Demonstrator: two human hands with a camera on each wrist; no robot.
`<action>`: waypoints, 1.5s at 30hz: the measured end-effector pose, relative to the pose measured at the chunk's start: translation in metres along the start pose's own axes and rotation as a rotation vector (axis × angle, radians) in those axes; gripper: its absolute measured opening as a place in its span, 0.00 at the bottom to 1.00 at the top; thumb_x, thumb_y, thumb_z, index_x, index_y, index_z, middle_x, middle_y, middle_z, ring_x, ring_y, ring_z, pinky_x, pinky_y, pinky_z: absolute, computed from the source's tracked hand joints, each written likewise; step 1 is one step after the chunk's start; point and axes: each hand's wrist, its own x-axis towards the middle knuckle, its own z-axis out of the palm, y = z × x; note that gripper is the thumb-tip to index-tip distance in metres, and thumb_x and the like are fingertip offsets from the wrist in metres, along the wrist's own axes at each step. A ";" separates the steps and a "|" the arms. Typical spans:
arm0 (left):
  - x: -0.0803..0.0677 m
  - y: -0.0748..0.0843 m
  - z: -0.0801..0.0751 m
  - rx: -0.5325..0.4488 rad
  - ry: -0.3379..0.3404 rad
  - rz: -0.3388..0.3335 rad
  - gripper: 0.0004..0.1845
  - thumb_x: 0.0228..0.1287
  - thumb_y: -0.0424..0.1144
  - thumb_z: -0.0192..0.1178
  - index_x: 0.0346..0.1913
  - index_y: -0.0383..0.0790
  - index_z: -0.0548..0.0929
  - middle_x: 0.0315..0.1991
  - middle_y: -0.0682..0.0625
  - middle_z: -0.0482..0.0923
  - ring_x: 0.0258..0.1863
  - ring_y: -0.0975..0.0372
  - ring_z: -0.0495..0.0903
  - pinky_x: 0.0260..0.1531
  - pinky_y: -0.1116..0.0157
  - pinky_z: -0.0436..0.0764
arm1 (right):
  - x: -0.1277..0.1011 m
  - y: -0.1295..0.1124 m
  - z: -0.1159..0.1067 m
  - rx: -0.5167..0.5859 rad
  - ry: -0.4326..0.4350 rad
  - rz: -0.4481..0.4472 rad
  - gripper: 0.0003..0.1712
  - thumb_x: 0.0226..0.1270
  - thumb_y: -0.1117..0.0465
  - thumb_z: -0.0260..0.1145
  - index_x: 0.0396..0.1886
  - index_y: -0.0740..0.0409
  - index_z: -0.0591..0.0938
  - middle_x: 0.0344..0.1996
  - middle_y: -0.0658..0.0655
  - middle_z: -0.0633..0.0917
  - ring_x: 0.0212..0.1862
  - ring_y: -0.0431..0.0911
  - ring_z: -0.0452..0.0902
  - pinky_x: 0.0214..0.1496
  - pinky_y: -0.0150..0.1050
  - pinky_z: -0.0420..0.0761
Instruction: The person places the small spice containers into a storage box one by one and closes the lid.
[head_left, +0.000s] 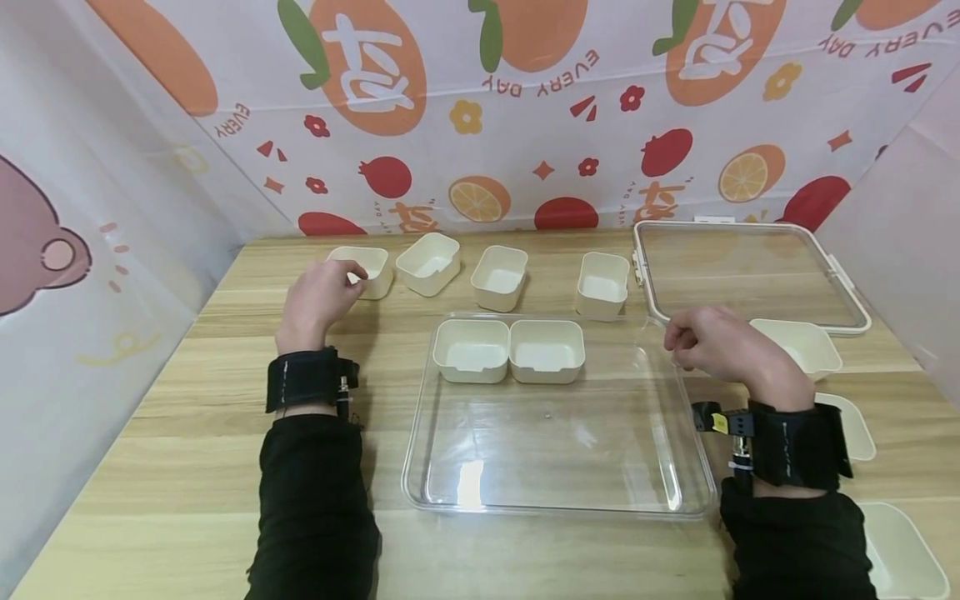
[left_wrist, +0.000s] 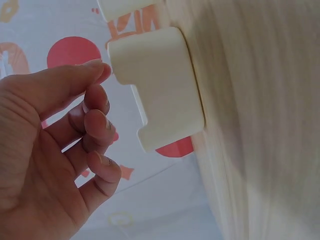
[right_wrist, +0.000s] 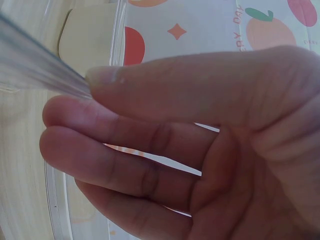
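Observation:
My left hand is over the leftmost small cream container in the back row. In the left wrist view, the thumb and index tips meet beside the rim of that container; the other fingers curl loosely, and no grip on it shows. My right hand is at the far right corner of a clear plastic box, and in the right wrist view its thumb and fingers pinch the clear edge. Inside the box, two cream containers stand side by side along the far wall.
More cream containers stand in the back row. Others lie along the right side, partly behind my right arm. A clear framed lid with side clips lies at the back right, before a printed cloth.

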 end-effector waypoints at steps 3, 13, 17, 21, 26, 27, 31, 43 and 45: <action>0.001 -0.001 0.002 0.000 0.006 -0.003 0.12 0.70 0.33 0.60 0.50 0.29 0.85 0.38 0.34 0.85 0.37 0.46 0.83 0.34 0.47 0.78 | 0.000 0.001 0.000 0.002 -0.002 0.000 0.04 0.60 0.74 0.67 0.34 0.67 0.82 0.27 0.52 0.82 0.30 0.48 0.73 0.31 0.42 0.71; 0.007 -0.011 0.014 -0.017 -0.024 -0.069 0.14 0.72 0.34 0.58 0.55 0.30 0.83 0.44 0.32 0.84 0.40 0.45 0.82 0.36 0.46 0.77 | -0.001 -0.001 0.000 0.010 -0.001 0.011 0.03 0.60 0.75 0.66 0.34 0.67 0.82 0.26 0.52 0.82 0.30 0.48 0.73 0.31 0.42 0.71; 0.007 -0.013 0.017 -0.019 0.006 -0.077 0.14 0.72 0.34 0.58 0.54 0.30 0.83 0.45 0.31 0.84 0.41 0.43 0.82 0.36 0.45 0.77 | 0.000 -0.001 0.000 0.008 -0.003 0.014 0.03 0.61 0.74 0.66 0.35 0.67 0.82 0.26 0.52 0.82 0.30 0.48 0.73 0.31 0.42 0.71; 0.006 -0.014 0.018 -0.010 0.042 -0.085 0.13 0.72 0.34 0.59 0.52 0.30 0.84 0.44 0.32 0.84 0.40 0.43 0.81 0.34 0.45 0.76 | 0.000 0.000 0.000 0.004 -0.002 0.010 0.04 0.61 0.75 0.66 0.34 0.66 0.82 0.26 0.52 0.82 0.30 0.48 0.73 0.31 0.42 0.71; 0.005 -0.013 0.018 0.011 0.057 -0.101 0.12 0.72 0.34 0.59 0.51 0.30 0.85 0.43 0.33 0.83 0.36 0.46 0.78 0.30 0.49 0.74 | 0.000 0.001 0.000 0.000 0.002 0.005 0.04 0.60 0.75 0.66 0.33 0.65 0.82 0.26 0.52 0.82 0.30 0.48 0.73 0.30 0.42 0.71; 0.005 -0.013 0.019 0.013 0.058 -0.103 0.12 0.71 0.33 0.60 0.50 0.30 0.86 0.44 0.33 0.83 0.35 0.46 0.78 0.30 0.49 0.74 | 0.000 0.001 0.000 0.002 0.001 0.006 0.04 0.60 0.75 0.66 0.33 0.65 0.82 0.26 0.52 0.82 0.30 0.48 0.73 0.30 0.42 0.71; 0.006 -0.013 0.020 0.020 0.062 -0.101 0.11 0.71 0.33 0.60 0.49 0.31 0.86 0.43 0.34 0.84 0.37 0.45 0.79 0.31 0.47 0.76 | 0.000 0.001 0.001 0.003 0.002 0.006 0.05 0.59 0.76 0.66 0.33 0.65 0.82 0.26 0.52 0.82 0.29 0.47 0.73 0.30 0.42 0.71; 0.004 -0.008 0.016 0.035 0.061 -0.070 0.09 0.70 0.32 0.63 0.44 0.30 0.88 0.39 0.36 0.84 0.35 0.47 0.79 0.31 0.48 0.75 | 0.000 0.000 0.001 0.012 0.004 0.007 0.05 0.60 0.76 0.65 0.33 0.65 0.82 0.26 0.52 0.82 0.30 0.47 0.73 0.30 0.42 0.72; 0.004 -0.006 0.015 0.041 0.065 -0.060 0.08 0.69 0.32 0.63 0.43 0.29 0.88 0.39 0.36 0.85 0.35 0.47 0.78 0.31 0.49 0.75 | 0.000 0.000 0.001 0.009 0.004 0.006 0.05 0.60 0.76 0.65 0.33 0.65 0.82 0.26 0.52 0.82 0.30 0.47 0.73 0.31 0.42 0.72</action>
